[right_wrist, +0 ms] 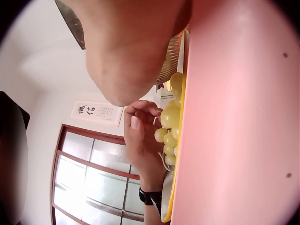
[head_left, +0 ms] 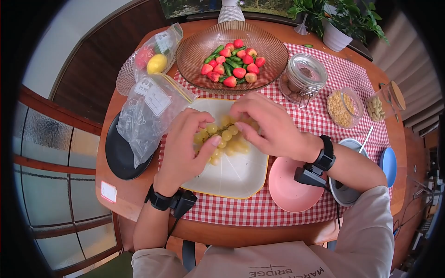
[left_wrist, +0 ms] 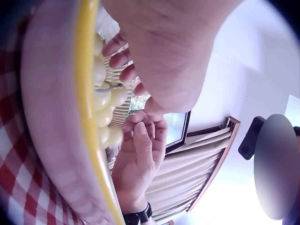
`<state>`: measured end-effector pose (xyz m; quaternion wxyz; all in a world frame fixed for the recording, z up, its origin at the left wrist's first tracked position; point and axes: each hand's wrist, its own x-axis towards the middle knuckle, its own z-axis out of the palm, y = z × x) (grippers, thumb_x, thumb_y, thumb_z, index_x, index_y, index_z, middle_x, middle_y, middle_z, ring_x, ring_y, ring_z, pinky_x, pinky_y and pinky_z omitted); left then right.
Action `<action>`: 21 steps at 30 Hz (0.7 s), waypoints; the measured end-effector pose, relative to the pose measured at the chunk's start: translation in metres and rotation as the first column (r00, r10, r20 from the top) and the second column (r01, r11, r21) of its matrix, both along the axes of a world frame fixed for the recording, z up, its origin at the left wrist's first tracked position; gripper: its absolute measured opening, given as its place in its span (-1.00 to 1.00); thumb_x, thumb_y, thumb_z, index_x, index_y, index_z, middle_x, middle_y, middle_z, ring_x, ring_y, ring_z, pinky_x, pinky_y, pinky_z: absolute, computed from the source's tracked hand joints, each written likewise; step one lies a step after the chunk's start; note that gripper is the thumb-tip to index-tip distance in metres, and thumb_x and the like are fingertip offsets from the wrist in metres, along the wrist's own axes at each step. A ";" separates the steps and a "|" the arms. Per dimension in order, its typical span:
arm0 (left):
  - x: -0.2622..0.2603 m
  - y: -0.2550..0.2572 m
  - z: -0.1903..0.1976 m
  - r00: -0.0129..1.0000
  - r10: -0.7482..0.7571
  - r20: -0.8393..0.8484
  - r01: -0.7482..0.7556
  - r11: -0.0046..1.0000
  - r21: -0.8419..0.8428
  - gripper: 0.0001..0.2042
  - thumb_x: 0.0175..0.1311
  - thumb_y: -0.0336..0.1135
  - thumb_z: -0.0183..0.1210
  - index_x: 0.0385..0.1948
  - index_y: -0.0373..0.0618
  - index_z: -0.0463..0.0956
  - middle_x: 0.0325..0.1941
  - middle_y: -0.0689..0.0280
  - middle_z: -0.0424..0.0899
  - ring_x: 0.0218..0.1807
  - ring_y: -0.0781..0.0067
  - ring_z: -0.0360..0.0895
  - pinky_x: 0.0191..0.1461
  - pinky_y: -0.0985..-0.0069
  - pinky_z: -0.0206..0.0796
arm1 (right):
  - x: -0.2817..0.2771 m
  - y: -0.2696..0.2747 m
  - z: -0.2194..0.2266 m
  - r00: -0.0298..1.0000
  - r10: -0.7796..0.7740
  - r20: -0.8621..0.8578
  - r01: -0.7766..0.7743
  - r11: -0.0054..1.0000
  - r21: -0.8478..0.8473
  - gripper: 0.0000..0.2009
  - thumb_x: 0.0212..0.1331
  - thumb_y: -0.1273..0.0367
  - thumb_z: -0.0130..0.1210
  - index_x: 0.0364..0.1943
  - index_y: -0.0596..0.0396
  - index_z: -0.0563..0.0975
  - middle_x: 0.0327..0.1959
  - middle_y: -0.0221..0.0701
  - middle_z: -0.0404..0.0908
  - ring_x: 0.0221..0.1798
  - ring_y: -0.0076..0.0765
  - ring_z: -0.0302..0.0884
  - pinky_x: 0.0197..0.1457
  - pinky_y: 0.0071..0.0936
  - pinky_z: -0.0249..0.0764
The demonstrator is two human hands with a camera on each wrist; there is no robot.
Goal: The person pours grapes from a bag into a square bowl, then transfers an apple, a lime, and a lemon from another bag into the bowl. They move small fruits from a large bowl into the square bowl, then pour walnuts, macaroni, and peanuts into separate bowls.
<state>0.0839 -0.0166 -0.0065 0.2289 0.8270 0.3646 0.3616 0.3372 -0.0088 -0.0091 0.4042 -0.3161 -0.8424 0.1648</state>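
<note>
A bunch of pale green grapes [head_left: 226, 135] lies in the cream, yellow-rimmed tray [head_left: 234, 178]. My left hand [head_left: 183, 146] is at its left side, fingers loosely bent and thumb apart, fingertips right at the grapes. From the opposite side my right hand [head_left: 276, 125] reaches over the bunch, fingers curved and thumb tip beside a grape. Each wrist view shows the opposite hand, the right hand [left_wrist: 140, 154] and the left hand [right_wrist: 143, 140], with no grape visible between thumb and fingers. A thin stem [left_wrist: 110, 87] shows among the grapes.
Behind the tray stands a wide ribbed bowl [head_left: 185, 60] of red fruit and small green cucumbers. A clear plastic bag [head_left: 143, 116] overlaps a black plate [head_left: 121, 162] at left. To the right are a pink bowl [head_left: 292, 190], a lidded glass jar [head_left: 303, 76] and a blue dish [head_left: 388, 167].
</note>
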 end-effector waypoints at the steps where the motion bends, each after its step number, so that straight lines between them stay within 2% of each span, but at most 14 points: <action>1: 0.001 0.000 -0.001 1.000 0.000 0.000 0.000 1.000 0.000 -0.62 0.20 -0.37 0.38 0.02 -0.21 0.49 -0.10 0.19 0.52 -0.06 0.30 0.52 0.07 0.39 0.38 | 0.002 0.001 0.000 0.996 0.021 0.092 -0.018 0.999 -0.033 -0.65 0.20 0.40 0.31 0.07 0.09 0.53 0.08 -0.23 0.56 0.03 -0.09 0.59 0.11 -0.22 0.57; 2: 0.002 0.000 -0.002 0.997 0.007 -0.080 -0.005 1.000 0.019 -0.54 0.15 -0.33 0.41 0.08 -0.19 0.47 -0.01 0.16 0.51 0.02 0.20 0.51 0.14 0.32 0.38 | 0.001 0.002 0.000 0.996 0.021 0.092 -0.018 0.999 -0.033 -0.65 0.20 0.40 0.31 0.07 0.09 0.53 0.08 -0.23 0.56 0.03 -0.09 0.59 0.11 -0.22 0.57; 3: 0.003 -0.001 -0.002 0.987 0.015 -0.160 -0.009 0.999 0.037 -0.46 0.10 -0.30 0.45 0.13 -0.17 0.45 0.07 0.12 0.50 0.11 0.10 0.50 0.22 0.26 0.37 | 0.000 0.004 0.000 0.989 0.047 0.142 -0.047 0.999 -0.009 -0.57 0.16 0.33 0.36 0.10 0.09 0.51 0.10 -0.21 0.55 0.12 -0.04 0.55 0.20 -0.16 0.52; 4: 0.005 -0.002 -0.002 0.987 0.015 -0.160 -0.009 0.999 0.037 -0.46 0.10 -0.30 0.45 0.13 -0.17 0.45 0.07 0.12 0.50 0.11 0.10 0.50 0.22 0.26 0.37 | -0.001 0.004 0.000 0.979 0.071 0.193 -0.076 0.997 0.014 -0.48 0.12 0.25 0.41 0.14 0.08 0.50 0.13 -0.20 0.54 0.21 0.01 0.50 0.29 -0.11 0.48; 6: 0.009 -0.005 0.002 0.969 0.040 -0.245 -0.007 0.991 0.132 -0.29 0.05 -0.21 0.51 0.29 -0.04 0.37 0.10 0.11 0.47 0.15 -0.04 0.44 0.21 0.13 0.35 | -0.004 0.002 -0.005 0.961 0.067 0.269 -0.086 0.994 0.062 -0.43 0.07 0.22 0.42 0.16 0.08 0.49 0.17 -0.22 0.52 0.25 0.01 0.47 0.33 -0.10 0.44; 8: 0.011 -0.010 0.003 0.956 0.032 -0.293 0.006 0.992 0.125 -0.24 0.04 -0.25 0.50 0.35 -0.01 0.34 0.12 0.11 0.47 0.17 -0.07 0.43 0.24 0.11 0.35 | -0.005 -0.001 -0.006 0.938 0.059 0.343 -0.102 0.989 0.109 -0.38 0.01 0.19 0.43 0.18 0.08 0.48 0.21 -0.24 0.51 0.29 0.01 0.44 0.37 -0.09 0.41; 9: 0.011 -0.012 0.004 0.940 0.025 -0.340 0.016 0.993 0.117 -0.19 0.04 -0.28 0.48 0.41 0.02 0.30 0.15 0.11 0.47 0.18 -0.10 0.42 0.27 0.10 0.35 | -0.005 -0.004 -0.003 0.923 0.088 0.374 -0.114 0.992 0.048 -0.36 0.02 0.18 0.43 0.21 0.08 0.47 0.22 -0.21 0.52 0.29 0.01 0.45 0.37 -0.09 0.42; 10: 0.010 -0.012 0.005 0.940 0.026 -0.340 0.015 0.993 0.117 -0.19 0.04 -0.28 0.48 0.41 0.02 0.30 0.15 0.11 0.47 0.18 -0.10 0.42 0.27 0.10 0.35 | -0.005 -0.005 -0.001 0.908 0.117 0.403 -0.122 0.992 -0.013 -0.33 0.03 0.16 0.43 0.24 0.09 0.45 0.24 -0.18 0.53 0.29 0.00 0.46 0.37 -0.08 0.42; 12: 0.009 -0.013 0.007 0.955 -0.077 -0.287 0.046 0.992 -0.115 -0.17 0.02 -0.43 0.46 0.43 0.00 0.29 0.18 0.12 0.51 0.26 -0.04 0.46 0.35 0.16 0.36 | -0.004 -0.003 -0.002 0.908 0.147 0.392 -0.127 0.989 -0.076 -0.35 0.04 0.17 0.42 0.23 0.08 0.46 0.19 -0.17 0.55 0.23 0.01 0.51 0.32 -0.07 0.47; 14: 0.010 -0.012 0.005 0.959 -0.093 -0.267 0.059 0.989 -0.132 -0.20 0.04 -0.47 0.42 0.43 -0.02 0.30 0.20 0.12 0.54 0.25 -0.02 0.50 0.34 0.17 0.39 | -0.004 -0.004 -0.003 0.908 0.178 0.379 -0.134 0.981 -0.139 -0.37 0.06 0.19 0.41 0.22 0.08 0.46 0.13 -0.16 0.58 0.18 0.02 0.56 0.27 -0.06 0.51; 16: 0.010 -0.012 0.003 0.963 -0.103 -0.247 0.067 0.987 -0.149 -0.22 0.07 -0.52 0.38 0.43 -0.03 0.31 0.21 0.13 0.57 0.23 0.01 0.54 0.33 0.18 0.42 | -0.006 -0.005 -0.002 0.906 0.171 0.387 -0.070 0.963 -0.261 -0.39 0.08 0.27 0.39 0.27 -0.01 0.46 0.10 -0.22 0.59 0.07 0.02 0.63 0.15 -0.09 0.62; 18: 0.011 -0.011 0.001 0.989 -0.077 -0.130 0.047 0.975 -0.218 -0.30 0.12 -0.55 0.34 0.40 -0.05 0.37 0.22 0.11 0.62 0.19 0.07 0.61 0.28 0.23 0.47 | -0.005 -0.004 0.000 0.903 0.183 0.389 -0.080 0.961 -0.266 -0.43 0.12 0.30 0.36 0.26 -0.03 0.46 0.07 -0.21 0.60 0.04 0.03 0.64 0.11 -0.07 0.63; 19: 0.011 -0.010 0.000 0.989 -0.077 -0.129 0.048 0.975 -0.218 -0.30 0.12 -0.55 0.34 0.40 -0.05 0.37 0.22 0.11 0.62 0.19 0.07 0.61 0.28 0.23 0.47 | -0.004 -0.004 0.000 0.900 0.192 0.390 -0.086 0.958 -0.272 -0.47 0.16 0.32 0.33 0.26 -0.05 0.47 0.04 -0.20 0.61 0.01 0.05 0.66 0.06 -0.05 0.65; 21: 0.010 -0.009 -0.003 0.997 -0.075 -0.008 0.074 0.990 -0.120 -0.38 0.18 -0.49 0.32 0.36 -0.07 0.40 0.10 0.07 0.65 0.11 0.02 0.64 0.16 0.18 0.51 | 0.000 -0.003 0.005 0.919 0.188 0.347 -0.102 0.962 -0.251 -0.50 0.22 0.29 0.31 0.26 -0.02 0.47 0.04 -0.19 0.62 0.04 0.05 0.65 0.11 -0.08 0.63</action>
